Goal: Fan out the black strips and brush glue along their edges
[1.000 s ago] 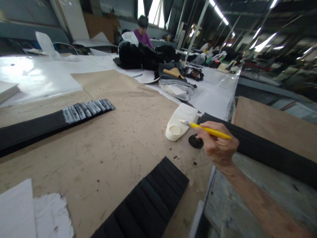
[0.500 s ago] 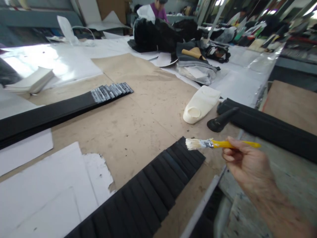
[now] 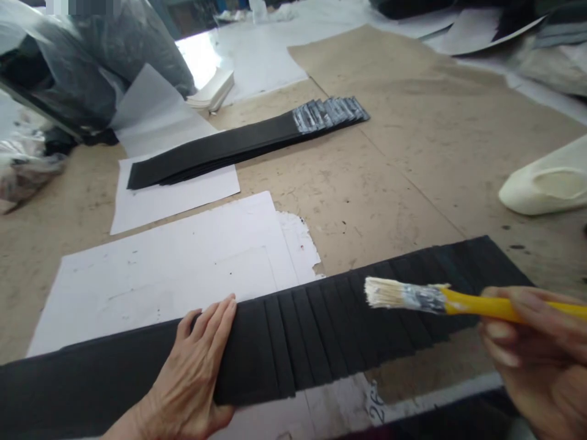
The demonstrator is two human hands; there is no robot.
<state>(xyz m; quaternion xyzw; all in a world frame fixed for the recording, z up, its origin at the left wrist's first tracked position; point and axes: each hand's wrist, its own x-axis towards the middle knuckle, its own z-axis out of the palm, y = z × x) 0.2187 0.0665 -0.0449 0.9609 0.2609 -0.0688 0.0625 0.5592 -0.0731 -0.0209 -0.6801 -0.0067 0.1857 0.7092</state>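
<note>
My right hand (image 3: 536, 354) grips a yellow-handled brush (image 3: 458, 300) with pale bristles, held just above the fanned ends of a stack of black strips (image 3: 321, 330) at the table's near edge. My left hand (image 3: 192, 379) lies flat on that stack, fingers spread, pressing it down. A second stack of black strips (image 3: 238, 143) lies farther back, its right ends coated grey-white. A cream container (image 3: 545, 183) lies on its side at the right.
White paper sheets (image 3: 183, 263) lie under and beside the strips on the brown table (image 3: 376, 183). A plastic-wrapped dark bundle (image 3: 92, 61) sits at the far left, a small stack of white cards (image 3: 213, 90) beyond it.
The view has swung left and down. My right hand brought the brush from the container to over the near strips. My left hand has come into view, resting on the stack.
</note>
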